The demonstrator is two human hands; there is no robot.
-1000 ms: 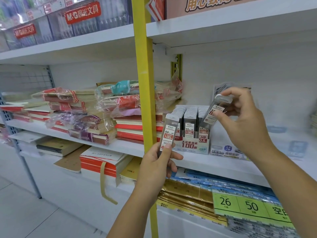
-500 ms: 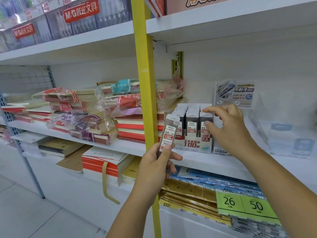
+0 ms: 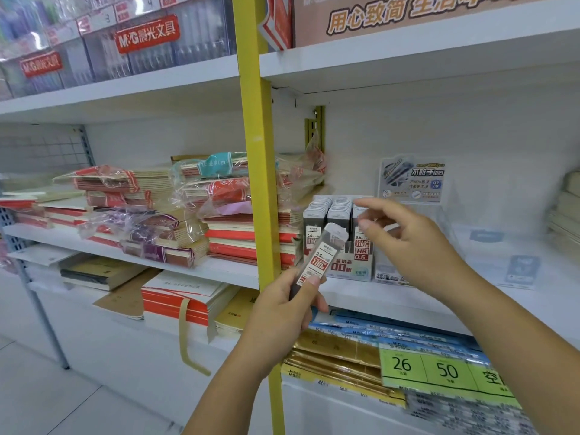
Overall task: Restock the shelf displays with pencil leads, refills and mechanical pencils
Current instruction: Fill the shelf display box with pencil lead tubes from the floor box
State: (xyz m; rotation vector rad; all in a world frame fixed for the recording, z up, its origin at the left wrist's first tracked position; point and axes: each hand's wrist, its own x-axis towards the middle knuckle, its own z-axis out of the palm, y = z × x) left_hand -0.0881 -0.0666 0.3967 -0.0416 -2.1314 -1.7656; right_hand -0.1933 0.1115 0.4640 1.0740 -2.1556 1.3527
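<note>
White shelf (image 3: 376, 296), one display box (image 3: 353, 270), three rows; left hand (image 3: 282, 315) around one lead case (image 3: 320, 258), right hand (image 3: 408, 243) slack, empty

Bright even light; right hand (image 3: 405, 243) motion-blurred, edges warped.

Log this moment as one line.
left hand holds lead case | right hand empty, near display box

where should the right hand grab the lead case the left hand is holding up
Pinch the upper half, just below the white cap, coming from the right. The left hand holds the lead case by its bottom end, so the top stands free, and it tilts toward the open right hand.
</note>
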